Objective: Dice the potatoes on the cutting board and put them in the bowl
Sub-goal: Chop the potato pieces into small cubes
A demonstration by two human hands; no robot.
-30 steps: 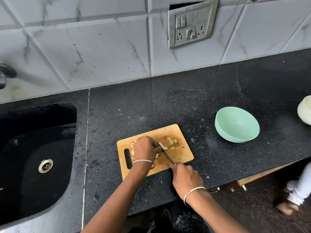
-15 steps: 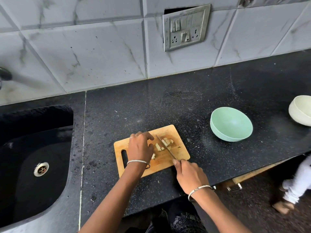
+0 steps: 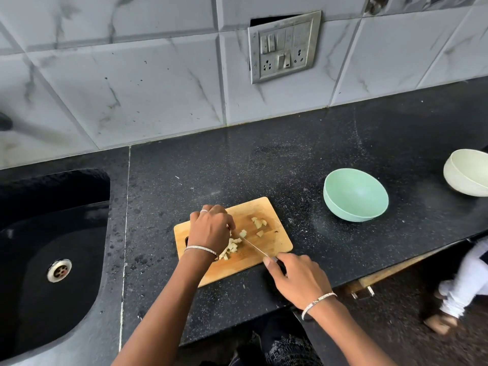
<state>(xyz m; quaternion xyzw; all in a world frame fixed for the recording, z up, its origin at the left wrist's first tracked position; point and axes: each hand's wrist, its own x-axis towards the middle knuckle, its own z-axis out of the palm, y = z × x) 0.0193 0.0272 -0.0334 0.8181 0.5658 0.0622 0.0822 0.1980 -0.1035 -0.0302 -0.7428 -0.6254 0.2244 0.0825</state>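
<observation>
A wooden cutting board (image 3: 274, 244) lies on the black counter with pale potato pieces (image 3: 259, 223) scattered on it. My left hand (image 3: 210, 229) is curled over a cluster of potato (image 3: 232, 245) at the board's left, holding it down. My right hand (image 3: 297, 278) grips the handle of a knife (image 3: 254, 247) whose thin blade runs diagonally across the board, its tip at the potato beside my left fingers. An empty mint-green bowl (image 3: 355, 194) stands to the right of the board.
A black sink (image 3: 52, 249) with a metal drain lies to the left. A cream bowl (image 3: 467, 175) sits at the far right edge. A switch plate (image 3: 284, 46) hangs on the tiled wall. Another person's white-clad leg (image 3: 464, 283) is on the floor at lower right.
The view has shifted a little. My left hand has moved slightly along the potato, and the knife has come down again nearer my left fingers. More cut pieces lie on the board.
</observation>
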